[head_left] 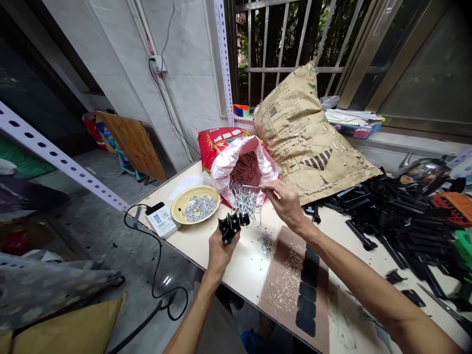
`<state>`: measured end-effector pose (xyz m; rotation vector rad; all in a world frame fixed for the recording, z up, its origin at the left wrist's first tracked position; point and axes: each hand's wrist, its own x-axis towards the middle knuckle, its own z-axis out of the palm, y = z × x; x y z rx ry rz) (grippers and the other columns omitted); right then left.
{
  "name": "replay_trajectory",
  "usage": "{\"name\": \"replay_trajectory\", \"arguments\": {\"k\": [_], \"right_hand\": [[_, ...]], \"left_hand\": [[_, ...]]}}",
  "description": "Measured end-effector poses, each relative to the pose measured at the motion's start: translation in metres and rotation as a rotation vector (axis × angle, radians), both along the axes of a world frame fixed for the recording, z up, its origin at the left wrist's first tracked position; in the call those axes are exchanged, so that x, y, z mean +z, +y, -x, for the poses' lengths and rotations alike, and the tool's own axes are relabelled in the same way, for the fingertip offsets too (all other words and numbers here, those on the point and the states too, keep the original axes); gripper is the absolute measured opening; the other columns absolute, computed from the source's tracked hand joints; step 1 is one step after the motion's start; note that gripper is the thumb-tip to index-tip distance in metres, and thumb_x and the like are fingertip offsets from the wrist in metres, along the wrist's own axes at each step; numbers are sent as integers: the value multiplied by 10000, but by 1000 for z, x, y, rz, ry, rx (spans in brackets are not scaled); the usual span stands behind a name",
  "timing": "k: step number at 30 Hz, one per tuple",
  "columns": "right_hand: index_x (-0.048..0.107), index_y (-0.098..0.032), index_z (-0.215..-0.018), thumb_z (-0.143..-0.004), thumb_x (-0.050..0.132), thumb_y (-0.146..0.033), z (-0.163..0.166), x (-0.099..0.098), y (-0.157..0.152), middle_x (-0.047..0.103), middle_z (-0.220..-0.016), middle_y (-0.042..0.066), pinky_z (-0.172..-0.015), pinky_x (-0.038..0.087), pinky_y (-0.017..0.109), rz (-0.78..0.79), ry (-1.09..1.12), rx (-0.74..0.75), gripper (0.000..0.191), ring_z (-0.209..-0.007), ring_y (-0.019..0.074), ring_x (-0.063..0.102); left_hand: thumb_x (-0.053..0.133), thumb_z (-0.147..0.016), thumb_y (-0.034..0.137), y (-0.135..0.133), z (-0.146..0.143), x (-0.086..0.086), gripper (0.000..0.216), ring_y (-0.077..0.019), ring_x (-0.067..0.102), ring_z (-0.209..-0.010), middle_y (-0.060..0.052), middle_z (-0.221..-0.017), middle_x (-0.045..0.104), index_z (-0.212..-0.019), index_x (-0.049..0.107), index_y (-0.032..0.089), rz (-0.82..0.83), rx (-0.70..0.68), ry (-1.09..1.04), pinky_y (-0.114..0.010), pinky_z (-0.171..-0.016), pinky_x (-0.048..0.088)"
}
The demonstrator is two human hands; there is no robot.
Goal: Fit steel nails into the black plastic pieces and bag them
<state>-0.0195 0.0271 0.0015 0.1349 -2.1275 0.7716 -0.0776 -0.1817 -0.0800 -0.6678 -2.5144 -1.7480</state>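
My left hand (220, 250) is closed round several black plastic parts (232, 226) with curved, hook-like ends, held above the table's near edge. Over the mouth of a red and white sack (221, 167), my right hand (283, 201) pinches a thin metal rod (252, 187). Many similar long metal rods (246, 200) spill out of the sack onto the table. A yellow plate (177, 215) of small silvery metal pieces (199, 207) stands to the left of the sack. Between my hands lies a little heap of small metal bits (265, 242).
A large brown paper sack (295, 132) leans against the window. Black plastic parts (398, 221) are piled on the right, near a kettle (424, 172). A brown board (273, 290) with black pads (307, 307) lies in front. A white box (162, 223) and cable (157, 265) sit left.
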Motion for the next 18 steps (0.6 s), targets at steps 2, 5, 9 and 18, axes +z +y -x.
{"name": "replay_trajectory", "arguments": {"k": [2, 5, 9, 18], "right_hand": [[633, -224, -1049, -904, 507, -225, -10, 22, -13, 662, -976, 35, -813, 515, 335, 69, -19, 82, 192, -885, 154, 618], [597, -224, -1103, -881, 529, -214, -17, 35, -28, 659, -961, 26, -758, 524, 307, 75, -92, 219, 233, -812, 136, 620], [542, -217, -1140, -864, 531, -187, -12, 35, -38, 646, -875, 11, -722, 493, 287, -18, -206, 303, 278, -756, 126, 606], [553, -197, -1126, -853, 574, -329, 10, 30, 6, 636, -1025, 44, -774, 452, 284, 30, -324, 319, 304, -893, 145, 585]], "left_hand": [[669, -681, 315, -1, 2, 0, 179, -192, 622, -643, -21, -682, 673, -779, 627, 171, 29, -23, 74, -256, -603, 463], [668, -648, 263, 1, 3, 5, 165, -188, 603, -617, -18, -674, 658, -787, 614, 191, 48, -42, 143, -251, -584, 446], [643, -633, 223, 4, 2, 13, 196, -191, 601, -621, -18, -696, 659, -827, 612, 206, 121, -84, 170, -256, -599, 450], [692, -639, 345, 10, 0, 21, 285, -209, 648, -724, -54, -764, 710, -839, 670, 142, -63, -23, -174, -275, -651, 482]]}}
